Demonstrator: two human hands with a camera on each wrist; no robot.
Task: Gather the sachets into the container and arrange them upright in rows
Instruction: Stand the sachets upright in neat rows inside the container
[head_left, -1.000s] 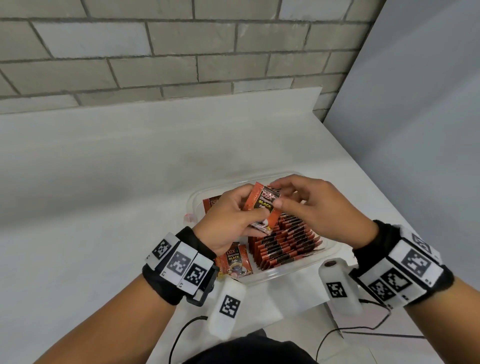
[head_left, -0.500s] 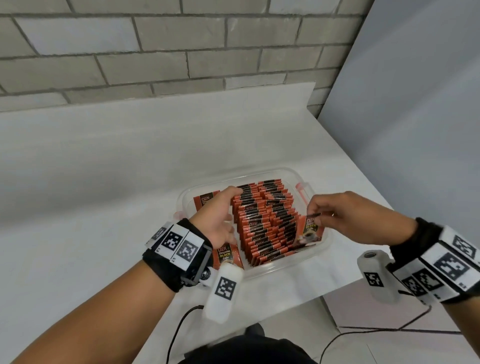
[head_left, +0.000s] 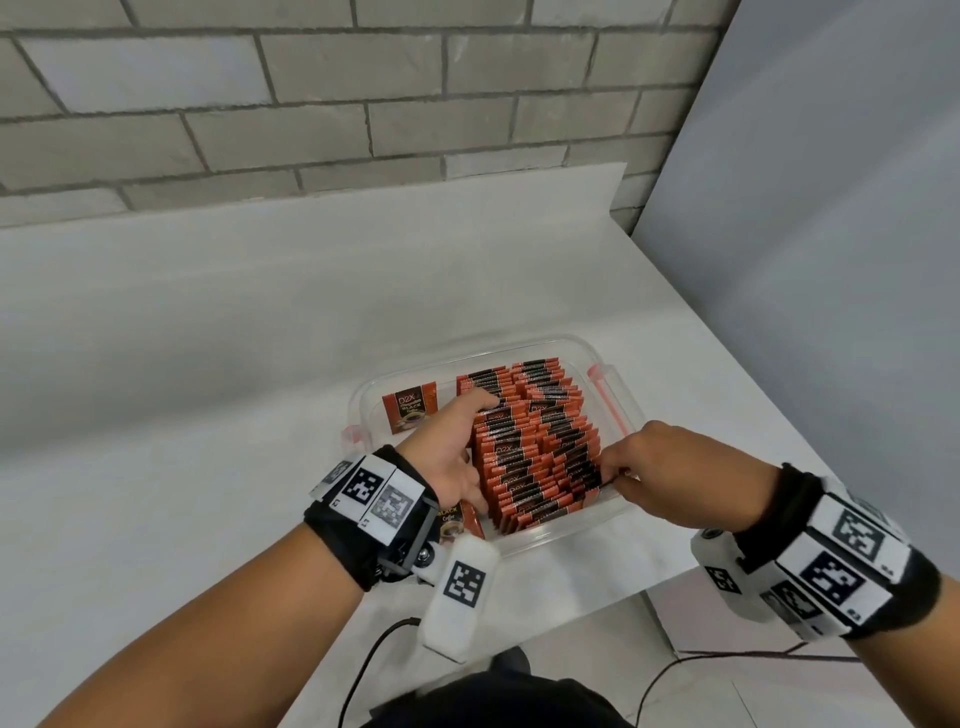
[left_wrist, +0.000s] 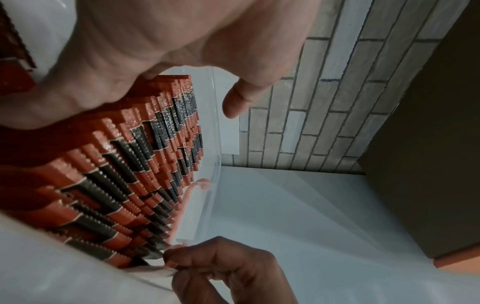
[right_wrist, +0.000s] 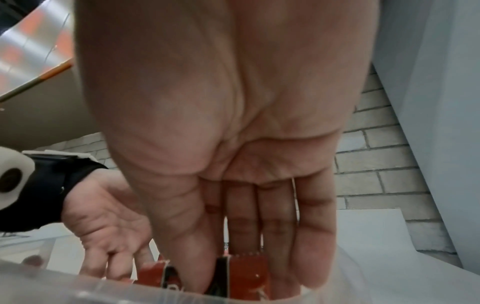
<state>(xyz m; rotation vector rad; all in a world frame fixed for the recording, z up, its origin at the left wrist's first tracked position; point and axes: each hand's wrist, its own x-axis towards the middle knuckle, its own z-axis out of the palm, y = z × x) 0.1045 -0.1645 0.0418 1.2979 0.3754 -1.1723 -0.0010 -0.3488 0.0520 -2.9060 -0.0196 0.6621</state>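
Our left hand (head_left: 453, 453) lies flat and relaxed against the left side of the upright orange-and-black sachet rows (head_left: 530, 447) in the clear plastic container (head_left: 621, 410) on the white bench (head_left: 208, 415). Our right hand (head_left: 660, 470) pinches one sachet (right_wrist: 245, 273) at the rows' near right corner.

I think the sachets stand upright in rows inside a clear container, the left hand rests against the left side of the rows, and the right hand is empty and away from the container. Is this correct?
Not quite. The right hand is at the container, pinching a sachet at the near right end of the rows; the head and right wrist views show it. The left hand does rest against their left side.
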